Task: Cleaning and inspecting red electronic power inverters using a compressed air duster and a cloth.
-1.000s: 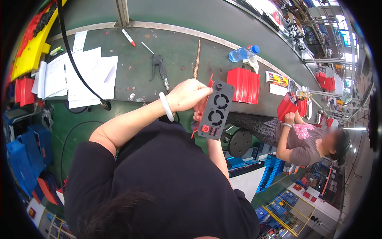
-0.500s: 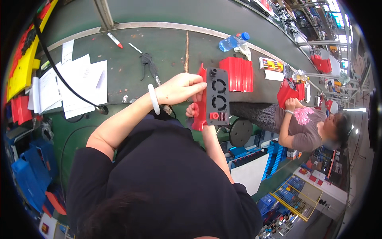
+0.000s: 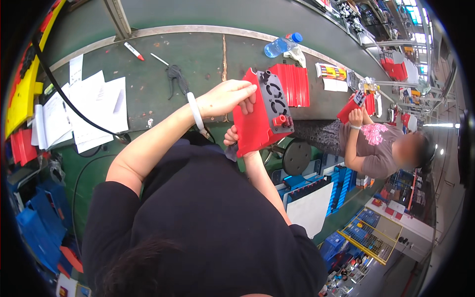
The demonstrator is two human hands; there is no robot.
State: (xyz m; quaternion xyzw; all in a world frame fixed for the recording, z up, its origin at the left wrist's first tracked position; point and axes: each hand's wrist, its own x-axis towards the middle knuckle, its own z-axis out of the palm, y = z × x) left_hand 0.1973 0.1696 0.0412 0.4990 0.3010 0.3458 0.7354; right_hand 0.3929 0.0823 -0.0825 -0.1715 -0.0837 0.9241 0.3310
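Two bare hands meet at a red box (image 3: 250, 123), which is held tilted above the near edge of the green bench (image 3: 158, 84). Its dark end panel (image 3: 268, 82) faces right, with two rounded vent grilles and red round fittings (image 3: 280, 120) at the lower end; the underside and the far end are out of sight.

The left hand (image 3: 226, 99) lies across the upper part of the red face. Its forefinger is stretched out along the edge by the panel, while the other fingers bend beneath it, close together. Where the thumb sits, and how firmly the fingertips press, I cannot tell. A white bracelet (image 3: 195, 111) circles the wrist, and behind that wrist one end of a dark tool (image 3: 175, 74) disappears; its kind is hard to make out.

Of the right hand (image 3: 231, 135), only curled fingers show at the box's left edge, bunched together and gripping it; the palm is covered by the box, and the forearm passes behind the lower corner.

Beyond the panel, a second red box (image 3: 293, 81) stands partly masked by the first. A bottle (image 3: 281, 45) with a blue cap overlaps a crumpled white cloth (image 3: 296, 55). On the left, a black cable (image 3: 74, 119) crosses the papers (image 3: 96, 109), whose writing is too small to read. At right, a co-worker (image 3: 381, 148) holds another red piece (image 3: 349, 111), its far side unseen.
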